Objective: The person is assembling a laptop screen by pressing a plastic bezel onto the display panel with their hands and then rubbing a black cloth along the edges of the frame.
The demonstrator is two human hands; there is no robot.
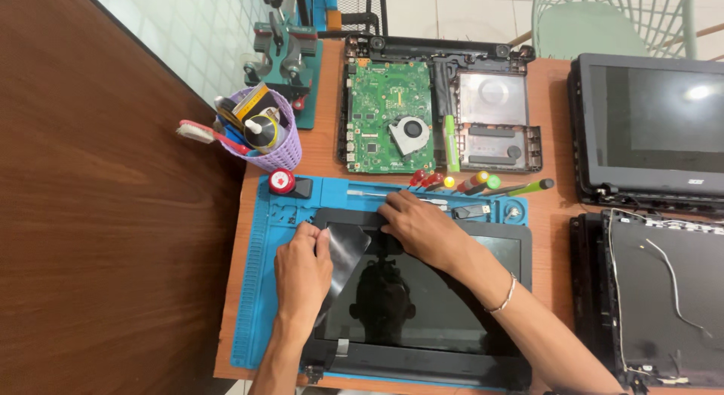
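Observation:
A black laptop screen panel [445, 304] lies flat on a blue work mat [256, 304]. My left hand [302, 274] pinches a grey, curled sheet of film [347, 252] peeled up from the panel's upper left corner. My right hand [422, 225] presses flat on the top edge of the panel, just right of the lifted film. A thin bracelet sits on my right wrist.
An opened laptop base with a green circuit board [388, 116] and fan lies beyond the mat. Several screwdrivers [483, 184] lie along the mat's top. A purple basket [264, 131] of tools stands at left. Two more laptop parts [648, 123] occupy the right.

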